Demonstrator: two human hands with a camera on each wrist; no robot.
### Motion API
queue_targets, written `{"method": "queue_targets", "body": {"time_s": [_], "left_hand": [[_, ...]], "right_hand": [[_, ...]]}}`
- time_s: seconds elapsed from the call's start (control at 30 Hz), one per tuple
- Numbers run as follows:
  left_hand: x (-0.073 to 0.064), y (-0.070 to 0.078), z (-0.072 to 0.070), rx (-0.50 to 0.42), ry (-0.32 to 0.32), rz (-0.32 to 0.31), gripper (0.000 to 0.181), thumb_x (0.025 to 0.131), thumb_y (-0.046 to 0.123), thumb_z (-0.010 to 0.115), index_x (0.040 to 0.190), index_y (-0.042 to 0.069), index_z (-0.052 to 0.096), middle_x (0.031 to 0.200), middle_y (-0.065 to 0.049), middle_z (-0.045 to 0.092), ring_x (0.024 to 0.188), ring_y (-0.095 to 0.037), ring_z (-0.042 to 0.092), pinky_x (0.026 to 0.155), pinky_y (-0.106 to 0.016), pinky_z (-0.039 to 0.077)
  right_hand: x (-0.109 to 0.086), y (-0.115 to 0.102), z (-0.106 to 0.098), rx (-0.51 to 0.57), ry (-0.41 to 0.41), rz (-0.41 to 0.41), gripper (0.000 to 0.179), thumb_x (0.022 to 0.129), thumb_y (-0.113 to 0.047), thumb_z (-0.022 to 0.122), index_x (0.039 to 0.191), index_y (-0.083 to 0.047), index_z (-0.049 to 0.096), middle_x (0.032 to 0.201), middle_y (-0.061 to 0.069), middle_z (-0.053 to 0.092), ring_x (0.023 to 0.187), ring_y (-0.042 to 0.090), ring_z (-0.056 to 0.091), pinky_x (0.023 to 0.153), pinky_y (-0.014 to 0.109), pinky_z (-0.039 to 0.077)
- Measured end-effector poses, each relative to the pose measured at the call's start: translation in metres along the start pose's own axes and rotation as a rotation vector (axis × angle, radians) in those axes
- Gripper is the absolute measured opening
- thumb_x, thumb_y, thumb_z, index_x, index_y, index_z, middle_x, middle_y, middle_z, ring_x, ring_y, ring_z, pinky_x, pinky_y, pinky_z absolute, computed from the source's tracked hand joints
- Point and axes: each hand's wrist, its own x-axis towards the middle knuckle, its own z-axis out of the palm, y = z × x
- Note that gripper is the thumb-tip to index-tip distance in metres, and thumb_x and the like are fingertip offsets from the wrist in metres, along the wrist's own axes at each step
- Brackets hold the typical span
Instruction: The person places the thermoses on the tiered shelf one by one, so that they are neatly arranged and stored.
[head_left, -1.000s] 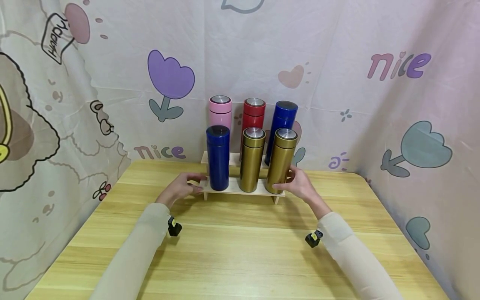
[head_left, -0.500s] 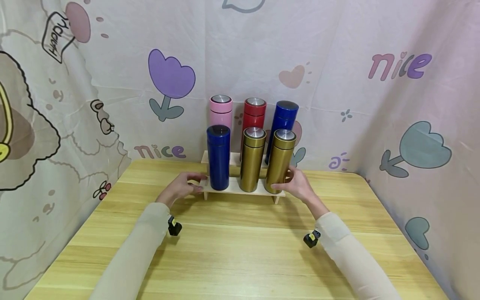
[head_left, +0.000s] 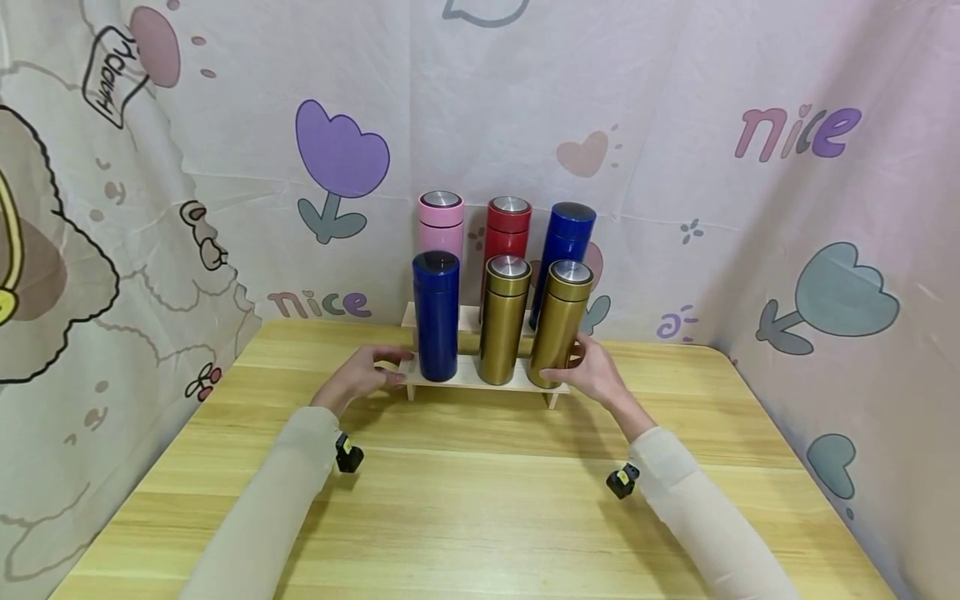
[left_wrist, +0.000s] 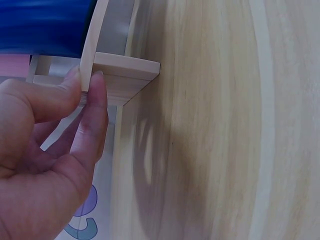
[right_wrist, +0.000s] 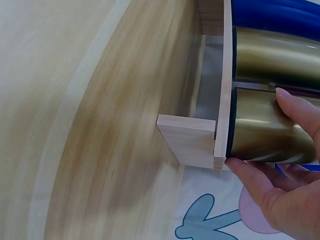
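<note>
A two-step wooden rack point(head_left: 468, 372) stands near the table's back edge with thermos bottles on both steps. My left hand point(head_left: 363, 377) pinches the left end of its front step; in the left wrist view, thumb and fingertips meet on the thin board point(left_wrist: 88, 55). My right hand point(head_left: 596, 367) grips the lower part of the right gold thermos point(head_left: 558, 325), thumb in front and fingers round the far side. That thermos stands on the step's right end, leaning slightly right in the head view. Beside it are another gold thermos point(head_left: 503, 325) and a dark blue thermos point(head_left: 436, 321).
On the rear step stand a pink thermos point(head_left: 441, 221), a red thermos point(head_left: 507, 229) and a blue thermos point(head_left: 566, 233). A printed cloth point(head_left: 480, 108) hangs right behind the rack. The wooden table point(head_left: 480, 500) stretches toward me.
The right gold thermos has shifted slightly left on the front step, with my right hand moving along with it. My left hand stays on the rack's end.
</note>
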Motion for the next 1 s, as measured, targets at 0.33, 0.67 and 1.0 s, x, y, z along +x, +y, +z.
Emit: {"method": "queue_targets", "body": {"time_s": [0.33,0.67,1.0], "left_hand": [[-0.001,-0.002,0.000,-0.008,-0.004,0.019,0.050,0.092,-0.003,0.069,0.141,0.000,0.060,0.139,-0.027,0.057,0.099,-0.020,0.070,0.090,-0.034,0.063],[0.003,-0.003,0.000,-0.035,-0.005,0.018,0.050,0.092,-0.003,0.068,0.141,-0.001,0.059,0.140,-0.027,0.056,0.099,-0.021,0.071,0.092,-0.036,0.063],[-0.002,-0.001,-0.007,0.081,-0.099,0.178,0.048,0.097,-0.004,0.063,0.144,-0.005,0.054,0.142,-0.034,0.053,0.102,-0.036,0.073,0.090,-0.047,0.063]], "right_hand": [[-0.001,0.001,0.002,-0.011,0.007,0.024,0.078,0.079,-0.027,0.090,0.141,-0.002,0.051,0.130,0.023,0.066,0.114,0.038,0.069,0.088,0.041,0.063],[-0.001,0.001,0.004,0.016,0.003,0.026,0.079,0.080,-0.026,0.089,0.144,-0.004,0.048,0.134,0.021,0.062,0.120,0.039,0.066,0.094,0.045,0.061],[-0.001,0.016,-0.026,-0.004,-0.159,0.007,0.084,0.089,-0.016,0.080,0.154,0.008,0.033,0.147,0.035,0.050,0.135,0.052,0.051,0.112,0.057,0.050]]}}
